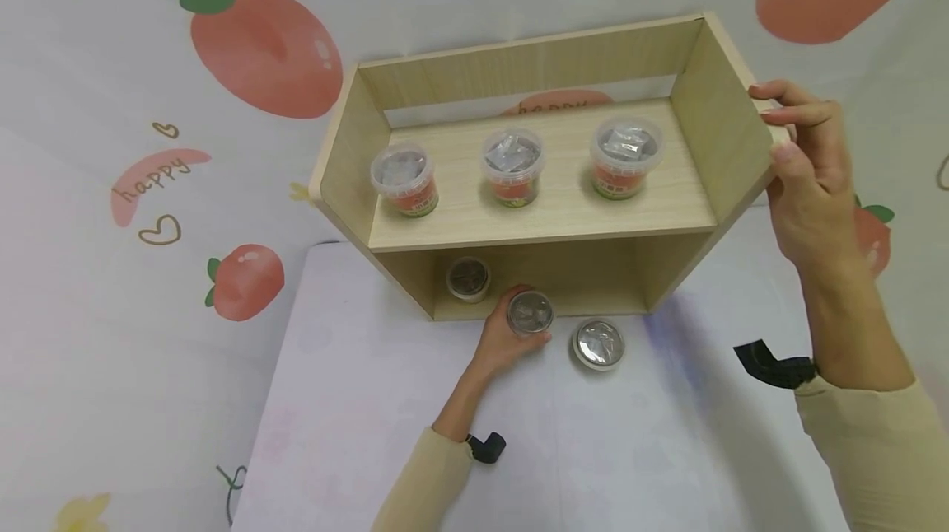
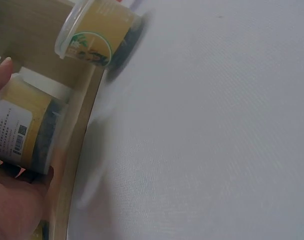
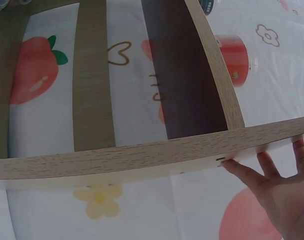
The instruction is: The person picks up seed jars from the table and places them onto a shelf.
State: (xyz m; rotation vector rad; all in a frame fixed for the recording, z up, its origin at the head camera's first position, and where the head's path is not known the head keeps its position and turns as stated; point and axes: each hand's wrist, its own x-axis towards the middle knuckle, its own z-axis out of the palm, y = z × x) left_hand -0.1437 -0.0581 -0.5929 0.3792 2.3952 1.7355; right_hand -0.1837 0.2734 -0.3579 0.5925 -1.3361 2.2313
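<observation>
My left hand (image 1: 506, 336) grips a lidded plastic tub (image 1: 530, 312) at the front edge of the shelf's lower compartment, with the thumb on one side and fingers on the other. In the left wrist view this tub (image 2: 24, 127) shows a yellow label with a barcode and dark contents. A similar tub (image 1: 597, 344) stands on the table to its right, just outside the shelf. Another tub (image 1: 469, 278) is inside the lower compartment at left. My right hand (image 1: 811, 174) touches the right side panel of the wooden shelf (image 1: 734, 112) with spread fingertips.
On the upper board stand three red-labelled tubs: left (image 1: 406, 178), middle (image 1: 513, 168) and right (image 1: 626, 157). The two-level shelf stands at the back of a white-covered table (image 1: 356, 400), against a fruit-printed cloth (image 1: 89, 38).
</observation>
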